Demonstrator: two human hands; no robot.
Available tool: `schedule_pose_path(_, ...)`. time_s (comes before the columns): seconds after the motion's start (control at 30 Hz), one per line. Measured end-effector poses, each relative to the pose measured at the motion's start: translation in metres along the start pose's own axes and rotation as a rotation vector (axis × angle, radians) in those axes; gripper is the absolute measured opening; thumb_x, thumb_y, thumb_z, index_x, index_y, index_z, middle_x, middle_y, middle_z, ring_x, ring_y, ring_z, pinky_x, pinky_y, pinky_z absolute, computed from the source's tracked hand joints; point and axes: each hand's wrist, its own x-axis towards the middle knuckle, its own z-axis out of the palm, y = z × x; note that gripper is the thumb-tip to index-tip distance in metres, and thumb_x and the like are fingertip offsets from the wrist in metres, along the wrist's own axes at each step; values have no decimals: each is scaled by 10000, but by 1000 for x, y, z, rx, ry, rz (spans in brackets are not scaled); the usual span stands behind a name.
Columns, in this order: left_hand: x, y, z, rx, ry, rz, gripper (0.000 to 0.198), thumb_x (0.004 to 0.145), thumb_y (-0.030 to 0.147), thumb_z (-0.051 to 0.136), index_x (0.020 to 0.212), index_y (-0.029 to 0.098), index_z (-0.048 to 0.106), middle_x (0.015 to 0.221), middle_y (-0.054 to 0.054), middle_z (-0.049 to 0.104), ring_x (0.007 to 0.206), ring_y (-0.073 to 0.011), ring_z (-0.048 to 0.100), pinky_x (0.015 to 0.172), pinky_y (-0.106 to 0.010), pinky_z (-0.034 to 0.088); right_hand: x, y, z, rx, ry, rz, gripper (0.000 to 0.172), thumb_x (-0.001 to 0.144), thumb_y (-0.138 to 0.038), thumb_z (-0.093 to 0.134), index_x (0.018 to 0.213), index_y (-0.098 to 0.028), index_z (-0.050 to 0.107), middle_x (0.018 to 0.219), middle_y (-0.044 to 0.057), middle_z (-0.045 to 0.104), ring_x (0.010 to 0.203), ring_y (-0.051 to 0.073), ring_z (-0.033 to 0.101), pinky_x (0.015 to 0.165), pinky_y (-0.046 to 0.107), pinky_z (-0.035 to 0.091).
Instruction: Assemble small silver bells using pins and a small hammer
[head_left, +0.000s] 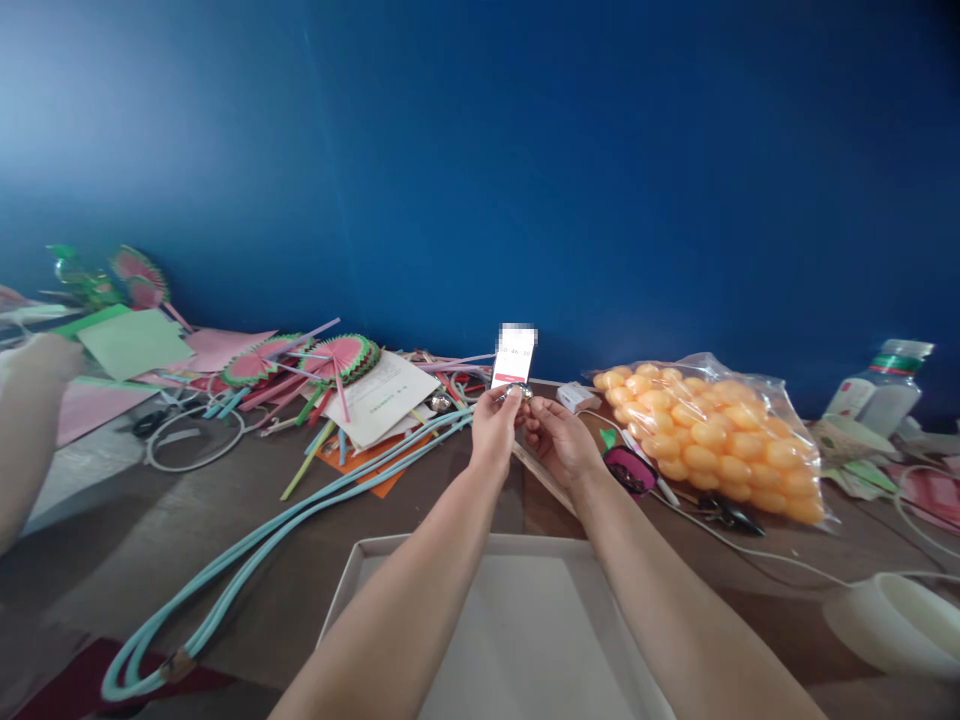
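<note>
- Head view: your left hand (493, 425) and right hand (556, 440) meet above the middle of the worktop (300, 560), fingertips pinched together on a small shiny metal piece (523, 392) held between them.
- Just behind the hands, a white phone (514, 357) stands upright near the worktop's back edge, against the blue wall (525, 150).
- Below your forearms, a shallow white tray (345, 590) sits at the near edge; its bare floor is the open room directly under your arms.
- Left of your hands, teal cords (315, 500) run from the centre down to the near left corner, crossing dark bare worktop.
- The back left is crowded: watermelon paper fans (341, 355), paper straws (307, 470) and coloured sheets (135, 340).
- At the left edge, another person's arm (30, 420) reaches in.
- Right of your hands, a clear bag of orange balls (712, 430) fills the space toward the back edge; a plastic bottle (885, 385) lies beyond it.
- At the near right corner, a white roll (892, 615) and thin white wire (765, 560) edge the free strip there.
</note>
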Motion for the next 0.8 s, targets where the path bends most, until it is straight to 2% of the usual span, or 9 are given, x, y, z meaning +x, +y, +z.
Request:
schedule_pose_path(0.23,1,-1,-1,31,-3,24,441,633,422,795,900,149,575,704,1,625,611,-93,597,650,-240,474,-1,-1,1,-19,12,-18,265,626,-305,849,759,-191,650,726,-37,605,539,41,470,454,144,412)
schedule_pose_path(0.8,1,-2,-1,-2,-19,31,439,634,425,794,902,149,582,730,3,622,608,-87,584,626,-233,465,0,-1,1,-16,3,-44,268,608,-286,867,747,-196,656,715,-29,637,568,45,532,515,151,461)
